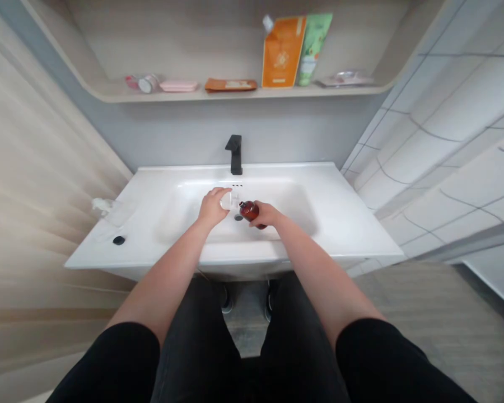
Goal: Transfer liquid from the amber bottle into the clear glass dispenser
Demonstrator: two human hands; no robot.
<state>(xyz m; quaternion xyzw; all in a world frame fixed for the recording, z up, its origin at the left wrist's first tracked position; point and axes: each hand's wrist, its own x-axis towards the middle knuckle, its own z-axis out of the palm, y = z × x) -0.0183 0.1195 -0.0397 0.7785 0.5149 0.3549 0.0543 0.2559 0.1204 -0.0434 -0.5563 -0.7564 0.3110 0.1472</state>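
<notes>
Over the sink basin (289, 204) my left hand (213, 207) is closed round a small clear bottle (228, 200), which lies tilted with its mouth toward the right. My right hand (266, 214) grips a dark red-brown bottle (249, 210), tipped so that its narrow neck points left at the clear bottle's mouth. The two openings are very close; I cannot tell whether they touch. Any liquid passing between them is too small to make out. Below the bottles shows the dark drain (238, 218).
A black faucet (236, 154) stands behind the basin. On the left counter are a black cap (119, 240) and a clear item with a white top (103, 205). The shelf (185, 99) above holds an orange pouch (283, 53), a green tube (313, 50) and a pink case (178, 86).
</notes>
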